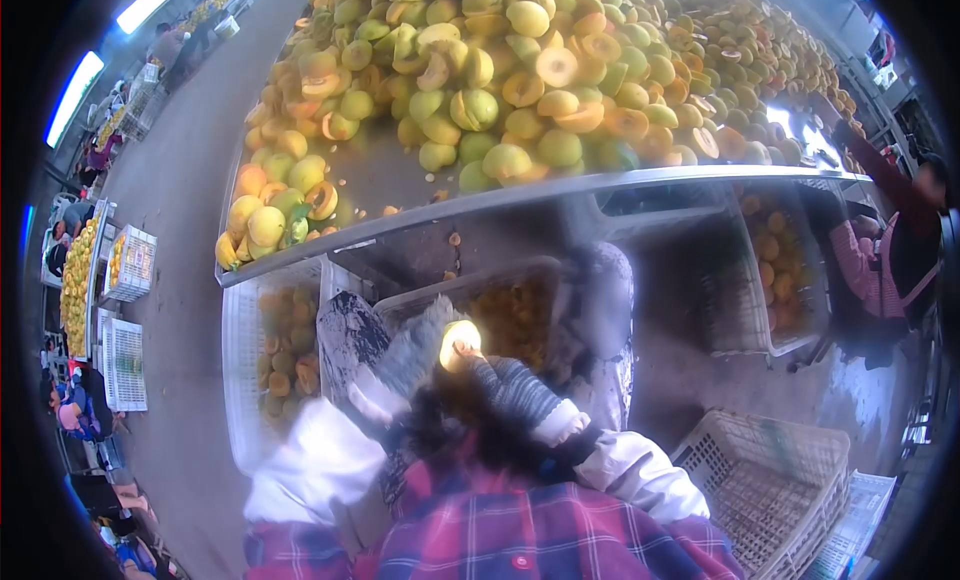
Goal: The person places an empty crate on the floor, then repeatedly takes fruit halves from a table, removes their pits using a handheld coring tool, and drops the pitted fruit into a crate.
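A bright yellow peach half (459,337), cut face up, is held low in front of me between my two hands. My left hand (421,342), in a fuzzy grey glove, is closed around its left side, though blur softens the fingers. From the right, my right hand (498,376), in a striped grey knitted glove with fingertips showing, reaches to the fruit's middle. Its fingers are curled, and whatever they grip is hidden. Beneath the hands, between my knees, stands a crate (400,298) with peach pieces (510,315) in it.
A metal-edged table (375,170) ahead bears a large heap of whole and halved peaches (560,70). White crates of fruit stand at left (240,365) and right (752,270). Another crate (765,480) sits lower right. A person in dark sleeves (905,220) works at far right.
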The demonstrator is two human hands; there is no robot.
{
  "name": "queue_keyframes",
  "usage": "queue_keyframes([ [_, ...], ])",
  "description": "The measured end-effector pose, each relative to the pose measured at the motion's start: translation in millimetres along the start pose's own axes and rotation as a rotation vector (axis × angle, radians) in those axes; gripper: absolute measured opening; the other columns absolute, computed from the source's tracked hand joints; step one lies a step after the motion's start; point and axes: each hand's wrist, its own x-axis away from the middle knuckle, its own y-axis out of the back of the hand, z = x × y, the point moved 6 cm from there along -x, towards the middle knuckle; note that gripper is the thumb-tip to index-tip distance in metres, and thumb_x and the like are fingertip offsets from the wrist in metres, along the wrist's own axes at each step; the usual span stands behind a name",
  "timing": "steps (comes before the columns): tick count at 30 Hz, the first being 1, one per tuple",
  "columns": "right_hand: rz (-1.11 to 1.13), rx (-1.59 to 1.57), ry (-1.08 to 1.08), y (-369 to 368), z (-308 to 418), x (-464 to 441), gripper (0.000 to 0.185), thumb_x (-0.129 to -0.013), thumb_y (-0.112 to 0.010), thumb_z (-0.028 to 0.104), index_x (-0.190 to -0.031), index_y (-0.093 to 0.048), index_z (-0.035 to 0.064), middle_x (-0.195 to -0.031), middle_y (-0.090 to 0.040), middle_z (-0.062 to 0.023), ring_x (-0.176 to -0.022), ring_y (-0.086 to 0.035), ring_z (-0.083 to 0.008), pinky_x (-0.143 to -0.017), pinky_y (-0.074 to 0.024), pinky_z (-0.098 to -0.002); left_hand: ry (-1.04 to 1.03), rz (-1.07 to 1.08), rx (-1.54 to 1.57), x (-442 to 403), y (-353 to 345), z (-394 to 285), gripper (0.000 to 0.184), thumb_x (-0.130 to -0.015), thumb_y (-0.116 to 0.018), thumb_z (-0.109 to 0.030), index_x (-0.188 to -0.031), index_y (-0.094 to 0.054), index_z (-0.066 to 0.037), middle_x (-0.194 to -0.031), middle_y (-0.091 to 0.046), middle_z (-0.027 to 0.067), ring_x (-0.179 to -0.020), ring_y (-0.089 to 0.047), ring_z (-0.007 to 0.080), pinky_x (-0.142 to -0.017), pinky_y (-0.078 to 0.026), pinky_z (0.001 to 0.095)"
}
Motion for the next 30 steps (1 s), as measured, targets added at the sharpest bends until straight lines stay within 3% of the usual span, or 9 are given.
queue_keyframes([
  [2,0.06,0.092,0.034,8,-10,-5,0.041,-0.099,-0.052,0.038,-0.113,-0.064,0.0012,-0.099,-0.068,-0.0096,-0.091,-0.06,-0.0168,-0.082,-0.0479,-0.031,1.211,0.279,0.846,17,-10,23,0.023,-0.095,-0.055,-0.022,-0.105,-0.062,-0.003,-0.098,-0.064,0.0063,-0.092,-0.062,0.0178,-0.08,-0.05,0.0295],
  [6,0.125,0.705,0.282,2,-8,11,0.043,-0.098,-0.052,0.04,-0.111,-0.065,0.0011,-0.097,-0.068,-0.0066,-0.088,-0.058,-0.0139,-0.08,-0.048,-0.0303,1.605,-0.095,1.48,125,-55,85,0.025,-0.094,-0.053,-0.027,-0.1,-0.065,-0.005,-0.078,-0.064,0.0053,-0.068,-0.061,0.0136,-0.057,-0.049,0.0234],
  [9,0.043,0.814,0.129,4,-7,2,0.046,-0.1,-0.048,0.04,-0.107,-0.066,-0.001,-0.092,-0.068,-0.0104,-0.085,-0.06,-0.016,-0.079,-0.0479,-0.0321,1.151,-0.123,0.555,32,-3,-17,0.027,-0.094,-0.052,-0.026,-0.098,-0.065,-0.003,-0.078,-0.065,0.0065,-0.062,-0.061,0.0152,-0.054,-0.048,0.025],
  [13,-0.055,0.8,0.085,22,-23,-3,0.051,-0.1,-0.044,0.043,-0.103,-0.067,-0.0026,-0.089,-0.068,-0.012,-0.083,-0.06,-0.0173,-0.078,-0.0475,-0.0334,1.403,-0.325,0.548,41,-2,-10,0.031,-0.094,-0.049,-0.028,-0.092,-0.066,-0.002,-0.076,-0.064,0.0081,-0.062,-0.061,0.0169,-0.054,-0.049,0.0279],
  [18,0.054,0.447,0.081,-4,-16,23,0.052,-0.098,-0.049,0.049,-0.103,-0.067,-0.0001,-0.086,-0.067,-0.0092,-0.081,-0.059,-0.0152,-0.078,-0.0468,-0.0325,1.386,0.325,0.763,6,7,-41,0.037,-0.094,-0.047,-0.032,-0.089,-0.067,-0.001,-0.075,-0.064,0.0093,-0.063,-0.061,0.0176,-0.06,-0.05,0.0286],
  [22,0.062,0.287,-0.117,-11,-18,33,0.05,-0.098,-0.05,0.048,-0.11,-0.065,0.002,-0.091,-0.067,-0.0079,-0.081,-0.059,-0.0165,-0.081,-0.0474,-0.0324,0.423,0.756,0.603,-38,25,-62,0.028,-0.095,-0.052,-0.024,-0.095,-0.065,0.0,-0.091,-0.065,0.01,-0.082,-0.063,0.0219,-0.073,-0.051,0.0322],
  [26,0.139,0.31,0.079,23,-32,-7,0.049,-0.097,-0.051,0.047,-0.118,-0.061,0.0035,-0.096,-0.064,-0.0072,-0.08,-0.061,-0.019,-0.073,-0.0508,-0.0334,0.633,0.345,0.49,-26,6,-24,0.032,-0.094,-0.054,-0.034,-0.099,-0.061,-0.003,-0.086,-0.064,0.0095,-0.077,-0.064,0.0197,-0.068,-0.053,0.0312],
  [28,0.146,0.358,0.152,61,-50,-38,0.049,-0.098,-0.051,0.046,-0.12,-0.06,0.0036,-0.098,-0.063,-0.008,-0.08,-0.061,-0.0197,-0.069,-0.0518,-0.0332,1.274,0.014,0.903,5,-15,-8,0.039,-0.091,-0.058,-0.042,-0.094,-0.062,-0.003,-0.076,-0.063,0.0097,-0.061,-0.059,0.0198,-0.056,-0.051,0.0308],
  [30,0.665,-0.503,-0.18,52,-62,-37,0.046,-0.101,-0.047,0.04,-0.124,-0.056,0.0025,-0.101,-0.063,-0.0106,-0.081,-0.062,-0.0183,-0.063,-0.0523,-0.0301,1.434,-0.034,0.898,9,-19,-3,0.04,-0.091,-0.059,-0.043,-0.091,-0.061,-0.003,-0.073,-0.062,0.0091,-0.06,-0.059,0.0193,-0.052,-0.049,0.03],
])
